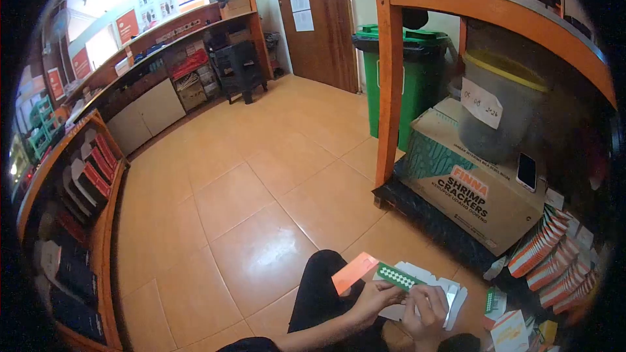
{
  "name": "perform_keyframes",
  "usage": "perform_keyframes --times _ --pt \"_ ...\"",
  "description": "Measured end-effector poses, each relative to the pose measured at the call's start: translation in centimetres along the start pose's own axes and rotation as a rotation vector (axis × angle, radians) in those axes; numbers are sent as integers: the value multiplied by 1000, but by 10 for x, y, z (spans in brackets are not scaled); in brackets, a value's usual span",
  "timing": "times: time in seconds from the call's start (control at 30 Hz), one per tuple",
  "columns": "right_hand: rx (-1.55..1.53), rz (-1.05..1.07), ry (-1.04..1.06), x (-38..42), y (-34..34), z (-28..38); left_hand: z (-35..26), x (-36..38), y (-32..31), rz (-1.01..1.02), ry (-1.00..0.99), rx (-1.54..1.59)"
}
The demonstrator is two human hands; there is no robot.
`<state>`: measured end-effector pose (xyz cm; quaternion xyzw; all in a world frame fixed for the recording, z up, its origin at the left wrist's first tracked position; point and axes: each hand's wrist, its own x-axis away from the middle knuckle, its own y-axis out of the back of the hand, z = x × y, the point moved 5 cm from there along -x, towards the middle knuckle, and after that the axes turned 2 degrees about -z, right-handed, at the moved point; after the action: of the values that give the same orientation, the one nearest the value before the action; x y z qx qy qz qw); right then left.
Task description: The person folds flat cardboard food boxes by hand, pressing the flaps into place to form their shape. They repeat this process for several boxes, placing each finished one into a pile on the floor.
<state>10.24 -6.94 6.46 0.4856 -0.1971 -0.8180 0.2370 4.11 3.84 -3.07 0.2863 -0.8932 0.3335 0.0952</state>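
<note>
Packaging (396,277), partly hidden behind right hand (425,309)

Free lane: tiled floor (241,156), centre frame, running up to the brown door (332,32) at upper centre. Blocked: knee (317,287) just left of left hand (378,298); orange post (387,91) and cracker carton (443,189) right of centre; stacked packets (544,244) lower right, near right hand (426,313); bookshelf (107,241) along lower left.

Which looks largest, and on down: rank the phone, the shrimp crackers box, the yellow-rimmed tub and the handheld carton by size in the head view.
1. Shrimp crackers box
2. Yellow-rimmed tub
3. Handheld carton, partly covered
4. Phone
</note>
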Motion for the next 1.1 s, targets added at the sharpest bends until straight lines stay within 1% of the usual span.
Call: perform_keyframes --times 0.1,0.2,0.3,0.4,0.43,0.47,0.53,0.57,0.63,0.67,0.7,0.73,0.77,0.8,0.83,0.87,0.9,0.93,1.0,1.03,1.1 --pt "7 76 43 -11 9 10 -5 1 4 72 -42 18" --pt "34 12 -37 -6 9 9 -22 6 -10 181 -230 -87" --pt "-223 -173 -35 -15 8 13 -17 4 -11 109 -66 -3" --pt "-167 -104 -229 25 -19 -46 -24 8 -11 230 12 352" --pt "-449 -164 -440 31 -19 -58 -22 3 -2 371 35 496" --pt "-374 -204 -395 31 -13 -59 -4 -16 13 601 26 758" --pt "-226 -280 -307 26 1 -55 -12 -12 5 488 45 820" --pt "-109 -365 -223 21 7 -42 -19 -7 -5 430 -22 661" --pt "-47 -301 -66 16 8 -27 -31 4 -29 315 -151 344" --pt "-16 -267 14 15 8 -22 -31 5 -30 253 -209 165" --pt "-21 -289 -38 15 5 -17 -32 5 -30 189 -266 -15" --pt "-33 -254 -71 12 6 -14 -34 5 -29 123 -322 -195" --pt "-45 -219 -105 10 9 -9 -37 5 -26 132 -387 -166" --pt "-57 -185 -138 3 13 -3 -40 8 -24 110 -417 -214" --pt "-93 -85 -100 7 14 -11 -46 12 -23 89 -446 -262" --pt "-77 -149 -57 0 21 -4 -51 16 -25 68 -475 -311" --pt "-61 -213 -14 -12 28 6 -58 25 -33 80 -567 -243" --pt "-46 -275 28 -17 33 13 -59 26 -34 78 -618 -233" --pt "-49 -223 131 -9 34 8 -58 31 -33 74 -719 -216" --pt "-50 -199 183 -6 34 7 -59 32 -29 29 -835 -319" --pt "-251 -216 -116 -1 34 -1 -63 35 -22 -62 -1062 -525"
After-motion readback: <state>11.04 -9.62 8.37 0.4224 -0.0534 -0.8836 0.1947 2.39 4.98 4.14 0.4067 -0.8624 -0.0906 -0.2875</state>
